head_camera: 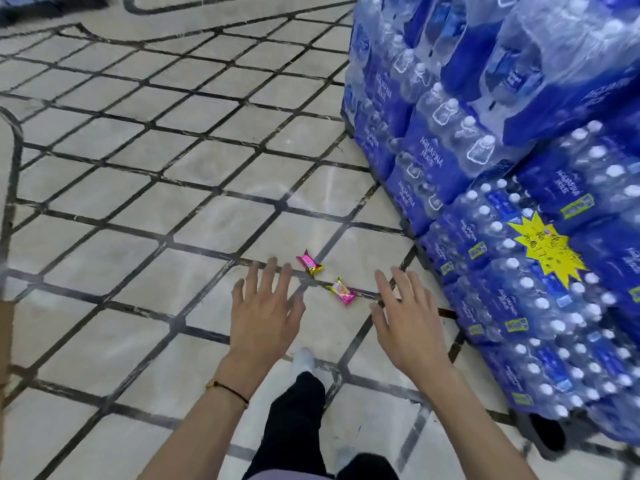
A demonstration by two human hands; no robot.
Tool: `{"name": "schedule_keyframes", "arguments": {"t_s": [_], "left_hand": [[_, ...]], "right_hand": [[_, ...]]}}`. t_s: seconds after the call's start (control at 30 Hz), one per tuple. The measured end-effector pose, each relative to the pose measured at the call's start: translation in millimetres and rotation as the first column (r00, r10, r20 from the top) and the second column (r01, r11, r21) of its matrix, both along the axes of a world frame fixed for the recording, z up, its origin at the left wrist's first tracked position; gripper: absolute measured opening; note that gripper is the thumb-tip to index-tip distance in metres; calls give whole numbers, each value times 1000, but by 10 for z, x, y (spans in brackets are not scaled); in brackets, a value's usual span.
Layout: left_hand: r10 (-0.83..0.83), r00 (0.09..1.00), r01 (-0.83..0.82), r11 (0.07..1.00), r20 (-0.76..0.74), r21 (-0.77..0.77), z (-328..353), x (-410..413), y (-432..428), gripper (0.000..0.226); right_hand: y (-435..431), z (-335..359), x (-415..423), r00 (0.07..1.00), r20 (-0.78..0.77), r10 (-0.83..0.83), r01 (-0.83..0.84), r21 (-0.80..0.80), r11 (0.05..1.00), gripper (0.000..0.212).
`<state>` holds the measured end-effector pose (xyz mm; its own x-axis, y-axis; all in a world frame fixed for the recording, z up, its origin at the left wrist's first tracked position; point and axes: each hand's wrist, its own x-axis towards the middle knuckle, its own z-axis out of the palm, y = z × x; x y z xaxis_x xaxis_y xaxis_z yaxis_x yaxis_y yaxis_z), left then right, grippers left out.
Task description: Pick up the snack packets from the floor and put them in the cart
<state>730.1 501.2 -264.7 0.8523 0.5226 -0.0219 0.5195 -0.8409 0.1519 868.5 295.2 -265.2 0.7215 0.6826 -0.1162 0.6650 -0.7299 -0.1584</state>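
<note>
Two small pink snack packets lie on the tiled floor. One pink packet is farther away; the other pink packet lies nearer and to its right. My left hand hovers above the floor just left of them, fingers straight and spread, holding nothing. My right hand hovers to the right of the nearer packet, fingers also straight and spread, empty. Neither hand touches a packet. No cart is in view.
A tall stack of blue shrink-wrapped water-bottle packs with a yellow star price tag fills the right side. My black-trousered leg and white shoe stand below the hands. The beige floor with dark grid lines stretches left.
</note>
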Motion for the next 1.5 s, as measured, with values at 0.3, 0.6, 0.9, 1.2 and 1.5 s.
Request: {"name": "schedule_keyframes", "arguments": {"t_s": [0.3,0.6,0.9,1.2,1.5], "left_hand": [[-23,997,21,999,-71,-36,-619,1207,1073,57],[12,982,-25,998,-186,-65,-1978,2303,1614,53],[38,967,-69,991,-250,-115,-5059,2995,1847,51],[194,911,-268,950,-364,-163,-7756,3051,2027,73],[331,900,-394,895,-282,-207,-8610,3359,2064,79]], "right_hand": [[1099,-610,1065,1000,-29,-1,0,-29,1000,56],[1574,-2254,2079,987,-158,-20,2,-111,994,51],[1815,-5328,2296,972,-225,61,-108,-202,973,65],[1758,-7803,2043,943,-333,3,-118,-325,938,80],[1779,-8600,2075,957,-286,39,-137,-330,934,84]]}}
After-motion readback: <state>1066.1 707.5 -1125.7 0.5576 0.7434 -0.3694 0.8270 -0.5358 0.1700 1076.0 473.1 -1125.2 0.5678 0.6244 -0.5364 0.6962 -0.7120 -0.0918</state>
